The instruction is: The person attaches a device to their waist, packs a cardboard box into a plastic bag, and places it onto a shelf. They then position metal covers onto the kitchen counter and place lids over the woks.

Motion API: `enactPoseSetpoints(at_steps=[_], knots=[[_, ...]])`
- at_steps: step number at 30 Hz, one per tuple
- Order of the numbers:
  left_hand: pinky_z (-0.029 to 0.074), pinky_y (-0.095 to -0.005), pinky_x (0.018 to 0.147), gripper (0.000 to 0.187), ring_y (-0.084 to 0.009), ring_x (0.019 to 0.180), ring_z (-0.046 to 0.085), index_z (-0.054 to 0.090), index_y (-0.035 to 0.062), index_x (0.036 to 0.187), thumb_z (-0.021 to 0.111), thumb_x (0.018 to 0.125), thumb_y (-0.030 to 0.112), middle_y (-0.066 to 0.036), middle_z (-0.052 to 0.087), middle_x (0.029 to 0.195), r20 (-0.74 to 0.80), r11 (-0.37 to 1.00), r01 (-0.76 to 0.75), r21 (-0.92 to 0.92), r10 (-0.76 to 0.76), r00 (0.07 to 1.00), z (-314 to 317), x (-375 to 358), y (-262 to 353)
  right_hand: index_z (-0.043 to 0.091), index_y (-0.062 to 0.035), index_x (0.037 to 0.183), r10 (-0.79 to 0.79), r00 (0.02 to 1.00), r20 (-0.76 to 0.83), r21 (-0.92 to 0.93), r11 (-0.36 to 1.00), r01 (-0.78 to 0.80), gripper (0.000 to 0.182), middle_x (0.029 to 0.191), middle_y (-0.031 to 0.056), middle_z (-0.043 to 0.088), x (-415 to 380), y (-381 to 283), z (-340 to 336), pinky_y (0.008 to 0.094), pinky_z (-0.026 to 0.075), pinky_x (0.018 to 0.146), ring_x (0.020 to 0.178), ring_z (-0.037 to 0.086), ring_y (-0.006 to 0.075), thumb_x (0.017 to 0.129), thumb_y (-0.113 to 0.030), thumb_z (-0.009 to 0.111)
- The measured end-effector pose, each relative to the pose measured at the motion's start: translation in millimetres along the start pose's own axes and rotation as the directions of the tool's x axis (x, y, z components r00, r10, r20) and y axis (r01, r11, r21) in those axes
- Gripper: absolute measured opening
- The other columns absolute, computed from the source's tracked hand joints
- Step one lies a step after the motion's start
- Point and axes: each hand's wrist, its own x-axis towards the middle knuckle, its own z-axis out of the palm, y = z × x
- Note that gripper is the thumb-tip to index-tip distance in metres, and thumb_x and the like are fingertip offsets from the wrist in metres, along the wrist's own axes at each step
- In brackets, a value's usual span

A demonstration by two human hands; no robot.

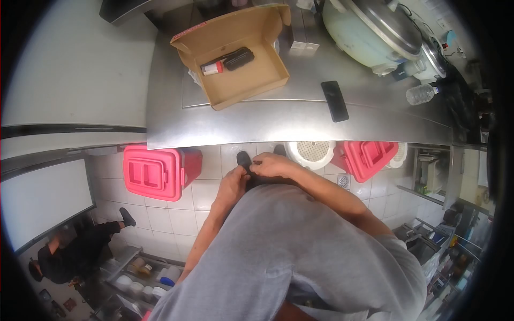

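Note:
My left hand (233, 184) and my right hand (271, 165) are close together in front of my waist, below the counter's front edge. Both have their fingers pinched. Between the fingertips there is something small and dark that I cannot make out against the dark clothing and shoe behind it. My grey shirt (284, 230) hangs just behind the hands. Under them, a dark shoe (243, 158) stands on the tiled floor.
On the steel counter (257, 122) are an open cardboard box (246, 85) with dark items inside, a phone (334, 101), a bottle (421, 94) and a large cooker (364, 32). Pink-lidded bins (153, 172) and a white stool (310, 153) stand below. Another person (75, 251) is at left.

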Motion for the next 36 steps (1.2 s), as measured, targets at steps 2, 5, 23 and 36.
enactPoseSetpoints(at_steps=[2, 5, 23, 36], knots=[[0.047, -0.0416, 0.066, 0.012, -0.0388, 0.076, 0.061, 0.051, 0.0027, 0.089, 0.063, 0.087, 0.004, -0.020, 0.061, 0.080, -0.011, 0.999, -0.023, -0.035, 0.022, 1.000, -2, 0, 3, 0.064, -0.0040, 0.087, -0.067, 0.996, 0.064, -0.024, 0.997, 0.069, 0.032, 0.084, 0.0097, 0.064, -3, -6, -7, 0.0362, 0.045, 0.073, 0.081, 0.059, 0.0227, 0.092, -0.034, 0.053], [0.047, -0.0393, 0.066, 0.012, -0.0358, 0.075, 0.061, 0.052, 0.0025, 0.090, 0.063, 0.087, 0.004, -0.019, 0.061, 0.080, -0.004, 0.998, -0.034, -0.048, 0.033, 0.999, -3, 1, 2, 0.065, -0.0042, 0.095, -0.118, 0.982, 0.145, 0.032, 0.993, 0.115, 0.032, 0.090, 0.0090, 0.065, -3, 0, -4, 0.0349, 0.045, 0.074, 0.083, 0.058, 0.0232, 0.090, -0.034, 0.055], [0.048, -0.0369, 0.067, 0.013, -0.0307, 0.073, 0.059, 0.053, 0.0034, 0.091, 0.064, 0.087, 0.006, -0.016, 0.061, 0.078, 0.045, 0.988, 0.076, -0.132, -0.071, 0.996, 2, 9, -15, 0.069, -0.0053, 0.104, -0.425, 0.903, -0.069, -0.201, 0.892, 0.405, 0.038, 0.106, 0.0162, 0.069, 44, 42, -30, 0.0383, 0.050, 0.086, 0.098, 0.065, 0.0322, 0.083, -0.037, 0.066], [0.051, -0.0387, 0.073, 0.014, -0.0342, 0.083, 0.066, 0.059, 0.0019, 0.091, 0.069, 0.082, 0.006, -0.019, 0.065, 0.088, 0.078, 0.982, 0.118, -0.151, -0.107, 0.991, -1, 8, 0, 0.066, -0.0161, 0.119, -0.226, 0.789, 0.571, -0.286, 0.846, 0.450, 0.046, 0.113, 0.0078, 0.067, 77, 18, -34, 0.0368, 0.048, 0.085, 0.100, 0.062, 0.0239, 0.079, -0.037, 0.068]])
